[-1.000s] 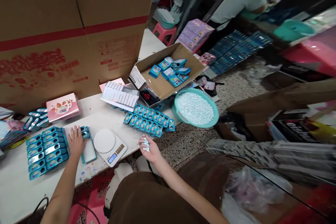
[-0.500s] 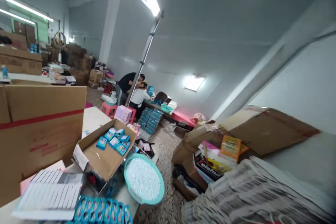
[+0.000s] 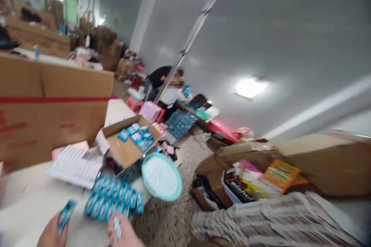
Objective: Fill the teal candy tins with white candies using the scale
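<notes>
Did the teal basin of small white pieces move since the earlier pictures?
No, the teal basin still sits by the same corner of the open cardboard box.

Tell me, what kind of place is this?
It looks like a packing workroom or small warehouse. Big cardboard cartons stand around, rows of little blue packets sit on a table, and a round basin holds lots of small white pieces.
</notes>
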`<state>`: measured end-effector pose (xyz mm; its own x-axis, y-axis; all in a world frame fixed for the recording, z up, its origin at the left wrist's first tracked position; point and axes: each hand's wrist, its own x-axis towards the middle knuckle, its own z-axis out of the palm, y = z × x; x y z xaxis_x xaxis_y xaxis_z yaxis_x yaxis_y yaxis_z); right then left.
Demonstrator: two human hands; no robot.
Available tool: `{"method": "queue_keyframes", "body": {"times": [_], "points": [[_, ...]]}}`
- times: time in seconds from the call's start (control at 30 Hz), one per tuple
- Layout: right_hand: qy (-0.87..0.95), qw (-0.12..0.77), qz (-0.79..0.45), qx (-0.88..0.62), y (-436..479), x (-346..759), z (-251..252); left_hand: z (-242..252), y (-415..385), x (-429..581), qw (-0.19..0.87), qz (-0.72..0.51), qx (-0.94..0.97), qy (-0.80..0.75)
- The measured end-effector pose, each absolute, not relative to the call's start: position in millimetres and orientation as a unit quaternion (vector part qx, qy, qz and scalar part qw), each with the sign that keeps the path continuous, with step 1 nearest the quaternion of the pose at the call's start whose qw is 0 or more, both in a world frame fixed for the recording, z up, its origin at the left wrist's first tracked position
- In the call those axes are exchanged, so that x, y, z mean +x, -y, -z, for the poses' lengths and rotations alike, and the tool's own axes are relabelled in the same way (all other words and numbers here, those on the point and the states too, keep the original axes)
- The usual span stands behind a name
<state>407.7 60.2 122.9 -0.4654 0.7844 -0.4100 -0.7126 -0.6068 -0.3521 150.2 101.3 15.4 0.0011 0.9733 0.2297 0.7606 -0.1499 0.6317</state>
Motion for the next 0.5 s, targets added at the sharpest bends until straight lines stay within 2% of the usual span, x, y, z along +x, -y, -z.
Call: {"method": "queue_keyframes", "body": {"times": [0.2, 0.5], "points": [[-0.188, 0.432, -0.829, -0.302, -9.3, 357.0, -92.9, -53.5, -24.9, 94.9, 0.165, -0.251, 0.616, -0.729], [-0.228, 0.413, -0.831, -0.294, 0.4, 333.1, -101.4, -36.7, -3.0, 54.9, 0.196, -0.221, 0.654, -0.696]]}}
